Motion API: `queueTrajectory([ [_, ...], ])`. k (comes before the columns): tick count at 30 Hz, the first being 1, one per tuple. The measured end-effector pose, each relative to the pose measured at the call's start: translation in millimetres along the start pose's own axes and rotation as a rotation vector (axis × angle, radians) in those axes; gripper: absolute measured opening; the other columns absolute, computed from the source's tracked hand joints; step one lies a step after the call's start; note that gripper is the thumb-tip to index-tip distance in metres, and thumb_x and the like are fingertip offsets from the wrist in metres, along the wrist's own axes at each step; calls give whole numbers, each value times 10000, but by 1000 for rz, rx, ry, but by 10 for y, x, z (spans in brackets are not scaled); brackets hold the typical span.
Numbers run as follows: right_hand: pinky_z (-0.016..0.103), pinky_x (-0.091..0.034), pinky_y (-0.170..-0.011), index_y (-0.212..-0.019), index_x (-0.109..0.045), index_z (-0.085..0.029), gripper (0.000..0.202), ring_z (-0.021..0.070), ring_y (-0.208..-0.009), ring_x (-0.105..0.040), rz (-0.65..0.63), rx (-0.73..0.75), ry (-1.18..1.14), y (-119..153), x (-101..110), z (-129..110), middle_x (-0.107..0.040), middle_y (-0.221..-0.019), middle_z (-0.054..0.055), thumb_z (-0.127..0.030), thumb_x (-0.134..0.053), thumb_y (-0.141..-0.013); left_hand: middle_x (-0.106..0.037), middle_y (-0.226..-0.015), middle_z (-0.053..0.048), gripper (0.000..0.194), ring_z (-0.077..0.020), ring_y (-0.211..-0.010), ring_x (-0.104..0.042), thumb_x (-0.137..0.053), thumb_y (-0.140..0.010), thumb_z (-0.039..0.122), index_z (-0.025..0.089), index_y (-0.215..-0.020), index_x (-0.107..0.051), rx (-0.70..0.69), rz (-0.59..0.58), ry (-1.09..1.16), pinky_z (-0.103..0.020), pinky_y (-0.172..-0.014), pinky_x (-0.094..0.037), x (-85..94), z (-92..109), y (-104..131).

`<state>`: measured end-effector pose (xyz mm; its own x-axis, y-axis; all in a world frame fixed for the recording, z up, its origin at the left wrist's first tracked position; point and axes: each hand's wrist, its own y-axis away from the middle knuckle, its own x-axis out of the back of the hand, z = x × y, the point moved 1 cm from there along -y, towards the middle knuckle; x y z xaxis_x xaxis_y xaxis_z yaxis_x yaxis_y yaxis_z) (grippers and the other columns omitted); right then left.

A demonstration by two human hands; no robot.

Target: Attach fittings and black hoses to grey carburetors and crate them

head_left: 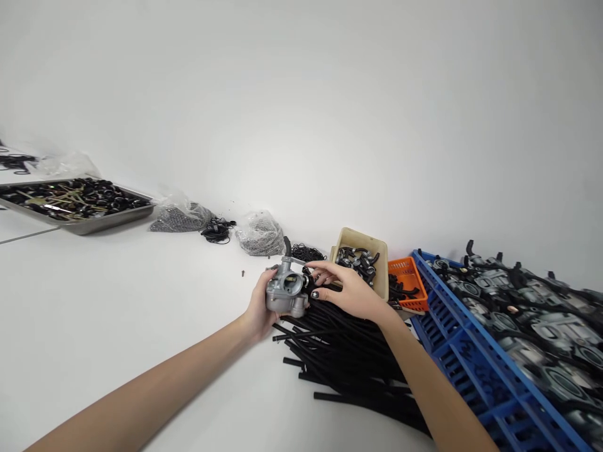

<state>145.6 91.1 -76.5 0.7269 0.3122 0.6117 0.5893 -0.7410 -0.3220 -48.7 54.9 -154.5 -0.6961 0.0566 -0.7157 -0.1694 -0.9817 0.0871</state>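
A silver-grey metal carburetor with a short black hose on top is held above the white table. My left hand is closed round its left side and underside. At the carburetor's right side, my right hand has its thumb and fingers curled about a small black part. The fingers partly cover that part, so its exact kind is hidden. Below my right hand lies a heap of long black rubber hoses.
A blue crate full of carburetors stands at right. Beside it are an orange basket and a cream bin of small black parts. Clear bags, black rings and a metal tray line the wall.
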Motion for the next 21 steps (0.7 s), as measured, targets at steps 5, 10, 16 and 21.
queueTrajectory([
  [5, 373, -569, -857, -1176, -819, -263, 385, 262, -945, -725, 14, -111, 176, 59, 133, 123, -802, -1022, 58, -298, -848, -794, -806, -1027, -82, 340, -224, -915, -772, -543, -1018, 457, 175, -1123, -701, -167, 140, -100, -338, -810, -654, -25, 42, -70],
  [10, 348, -609, -796, -1409, -672, -258, 635, 228, -887, -765, -24, -218, -198, 29, -326, 191, -789, -1188, 92, -346, -868, -811, -721, -1370, -127, 532, -305, -1326, -648, -719, -904, 598, 185, -1238, -685, -320, 75, -134, -426, -1123, -556, 11, -48, -121],
  [16, 384, -635, -930, -1098, -711, -196, 629, 238, -999, -762, 333, -236, -748, -132, -723, 351, -790, -1126, 81, -462, -1008, -611, -459, -1686, -106, 688, -317, -1677, -140, -814, -836, 574, 227, -1409, -658, -474, -101, -447, -371, -1380, -129, -33, -88, 121],
  [21, 398, -670, -781, -1042, -687, -191, 628, 234, -739, -784, 322, -246, -914, -128, -648, 352, -796, -940, 72, -614, -960, -666, -443, -1685, -84, 681, -324, -1530, -437, -744, -894, 549, 288, -1492, -548, -594, 105, -446, -422, -1308, -305, 28, 31, 51],
])
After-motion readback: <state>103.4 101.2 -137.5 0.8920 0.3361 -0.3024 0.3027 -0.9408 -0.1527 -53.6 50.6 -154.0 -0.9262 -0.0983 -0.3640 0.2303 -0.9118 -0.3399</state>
